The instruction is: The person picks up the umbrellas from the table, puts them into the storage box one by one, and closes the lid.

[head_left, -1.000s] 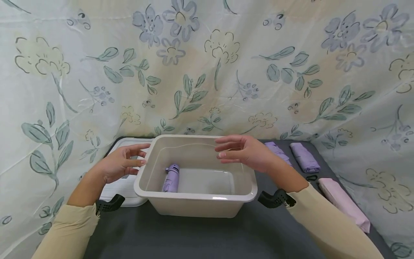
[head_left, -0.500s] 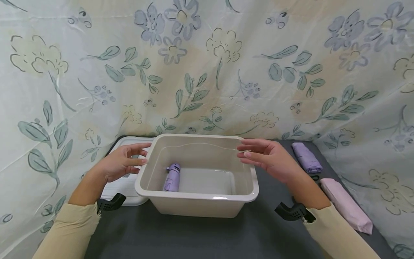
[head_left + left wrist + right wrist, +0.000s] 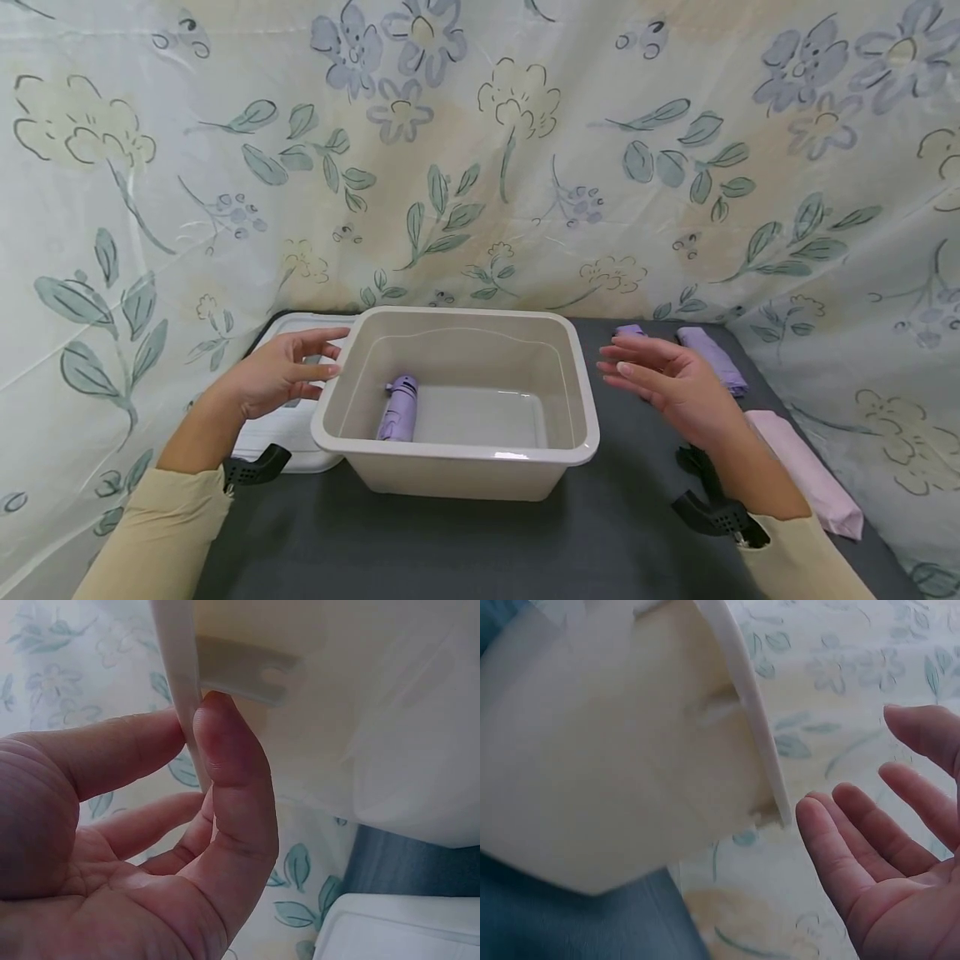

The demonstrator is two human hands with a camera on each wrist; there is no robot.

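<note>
A beige plastic storage bin (image 3: 465, 455) stands on the dark tabletop in the head view. My left hand (image 3: 273, 375) holds its left rim; in the left wrist view the thumb and a bent finger (image 3: 236, 772) meet at the rim (image 3: 180, 682). Off the bin's right side, my right hand (image 3: 678, 387) is apart from it, fingers loosely extended and holding nothing. The right wrist view shows a gap between those fingers (image 3: 829, 851) and the rim (image 3: 754, 705). Inside the bin, at its left, lies a lavender cylinder (image 3: 400, 410) with a dark band near one end.
A white lid (image 3: 288, 446) lies left of the bin, partly behind it. To the right are a rolled lavender bundle (image 3: 716, 360), a folded pink item (image 3: 810, 479) and another purple piece (image 3: 628, 330), partly hidden by my right hand. A floral curtain (image 3: 517, 192) hangs behind.
My right hand has moved rightward, from over the bin's inside, past its right rim, to outside it. The left hand stays at the left rim, and the bin and cylinder keep their places.
</note>
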